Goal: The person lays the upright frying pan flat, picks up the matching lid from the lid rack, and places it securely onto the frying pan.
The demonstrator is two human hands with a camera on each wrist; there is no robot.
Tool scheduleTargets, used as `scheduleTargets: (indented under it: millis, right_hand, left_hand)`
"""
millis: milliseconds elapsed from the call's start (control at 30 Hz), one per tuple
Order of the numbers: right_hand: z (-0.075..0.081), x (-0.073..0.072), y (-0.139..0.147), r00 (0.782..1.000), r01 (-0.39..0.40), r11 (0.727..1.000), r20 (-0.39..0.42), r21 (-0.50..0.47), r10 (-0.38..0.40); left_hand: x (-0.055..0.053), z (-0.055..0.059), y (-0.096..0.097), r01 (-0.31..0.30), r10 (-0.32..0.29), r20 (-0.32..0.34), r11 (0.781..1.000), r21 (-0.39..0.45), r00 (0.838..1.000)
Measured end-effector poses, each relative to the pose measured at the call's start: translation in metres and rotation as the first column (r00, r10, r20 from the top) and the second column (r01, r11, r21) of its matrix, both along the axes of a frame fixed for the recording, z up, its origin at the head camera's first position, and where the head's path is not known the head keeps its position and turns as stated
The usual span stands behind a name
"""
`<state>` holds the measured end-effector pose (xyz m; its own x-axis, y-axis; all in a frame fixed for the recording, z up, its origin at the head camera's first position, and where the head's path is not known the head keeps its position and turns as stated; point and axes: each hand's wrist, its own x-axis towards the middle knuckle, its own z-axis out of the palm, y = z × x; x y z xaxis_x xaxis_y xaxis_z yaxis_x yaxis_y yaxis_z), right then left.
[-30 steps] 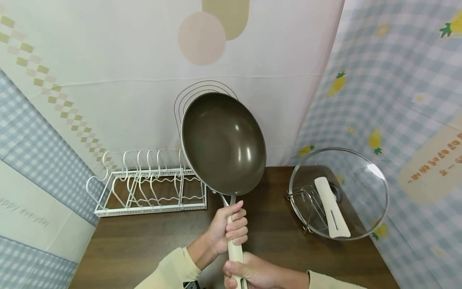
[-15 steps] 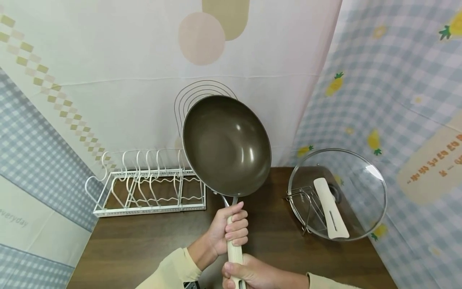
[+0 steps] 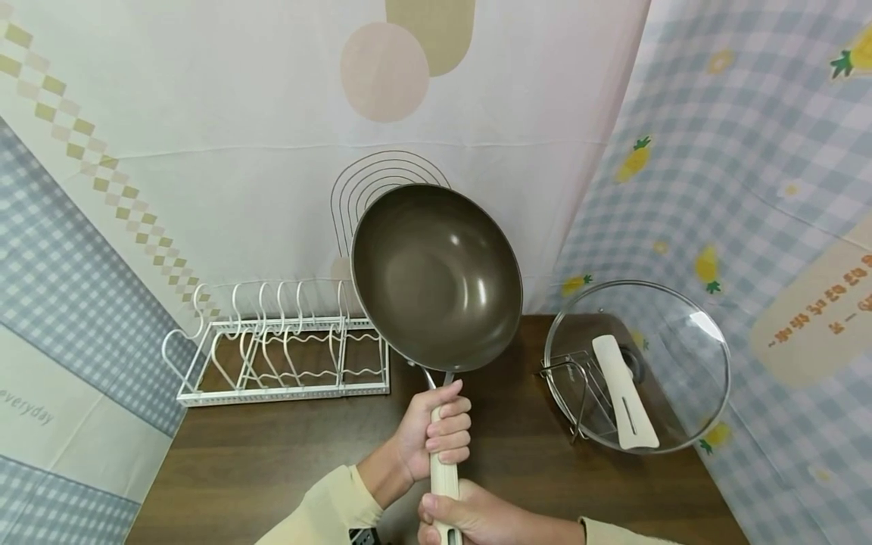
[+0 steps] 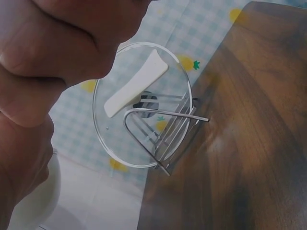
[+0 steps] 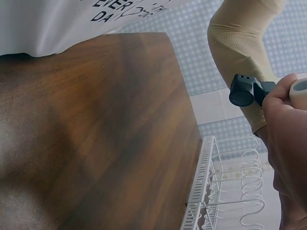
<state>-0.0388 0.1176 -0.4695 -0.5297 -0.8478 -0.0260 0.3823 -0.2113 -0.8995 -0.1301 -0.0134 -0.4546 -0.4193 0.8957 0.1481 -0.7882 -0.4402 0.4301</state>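
Observation:
A deep frying pan (image 3: 436,280) with a dark brown inside is held up in the head view, its bowl facing me and tilted. My left hand (image 3: 436,431) grips its cream handle (image 3: 445,473) close below the bowl, fingers wrapped round it. Lower down, my right hand (image 3: 477,515) holds the handle's end, thumb laid across the front. In the left wrist view the curled fingers of the left hand (image 4: 62,52) fill the upper left. The right wrist view shows part of the right hand (image 5: 292,124) round the handle end (image 5: 300,93).
Left on the brown table (image 3: 286,462) stands a white wire rack (image 3: 286,392) with several upright dividers. At right a glass lid (image 3: 688,363) with a cream handle (image 3: 627,393) leans upright in a metal wire stand (image 3: 579,386). Patterned cloths hang behind and beside the table.
The pan's bowl has shifted slightly to the right and a little down in the head view. Both hands keep their grip on the handle.

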Motion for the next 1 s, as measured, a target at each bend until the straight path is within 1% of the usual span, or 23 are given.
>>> scheduleTargets:
  millis: [33, 167, 300, 400, 467, 633, 700, 733, 833, 1000]
  right_hand:
    - [-0.0002, -0.0001, -0.0001, 1.000, 0.001, 1.000, -0.007, -0.002, -0.001]
    - [-0.0005, -0.0004, -0.0010, 1.000, -0.007, 1.000, 0.008, 0.000, 0.007]
    - [-0.0011, -0.0004, -0.0018, 1.000, -0.007, 1.000, -0.011, 0.018, 0.007]
    - [-0.0018, 0.0001, -0.0020, 1.000, 0.003, 1.000, -0.025, 0.009, -0.003]
    - [-0.0018, 0.0006, -0.0024, 1.000, 0.009, 1.000, -0.021, 0.002, -0.009]
    - [0.0006, 0.0019, -0.0011, 0.999, 0.014, 1.000, 0.035, 0.027, -0.015]
    - [0.0024, 0.0025, 0.0002, 0.999, 0.018, 0.998, 0.041, 0.052, -0.021]
    - [0.0030, 0.0029, 0.0011, 0.999, 0.020, 0.998, 0.026, 0.060, -0.021]
    - [0.0048, 0.0047, 0.0029, 0.997, 0.015, 0.998, 0.070, 0.054, -0.019]
    - [0.0056, 0.0070, 0.0032, 0.995, 0.024, 0.999, 0.101, 0.025, -0.026]
  left_hand:
    - [0.0000, -0.0003, -0.0001, 0.001, -0.001, 0.003, 1.000, 0.002, 1.000]
    - [0.0006, -0.0020, -0.0011, 0.003, -0.003, 0.022, 1.000, 0.015, 1.000]
    - [0.0010, -0.0037, -0.0023, 0.006, -0.006, 0.033, 1.000, 0.022, 0.999]
    - [0.0006, -0.0044, -0.0024, 0.014, -0.015, 0.035, 0.999, 0.030, 0.999]
    - [0.0005, -0.0049, -0.0020, 0.023, -0.025, 0.037, 0.999, 0.035, 0.999]
    - [0.0001, -0.0065, 0.0003, 0.038, -0.041, 0.052, 0.998, 0.050, 0.998]
    - [-0.0002, -0.0071, 0.0011, 0.046, -0.050, 0.061, 0.997, 0.060, 0.997]
    - [-0.0003, -0.0075, 0.0016, 0.052, -0.056, 0.065, 0.996, 0.066, 0.996]
    - [-0.0005, -0.0085, 0.0029, 0.068, -0.074, 0.074, 0.994, 0.082, 0.995]
    - [-0.0010, -0.0094, 0.0047, 0.088, -0.098, 0.088, 0.990, 0.111, 0.991]
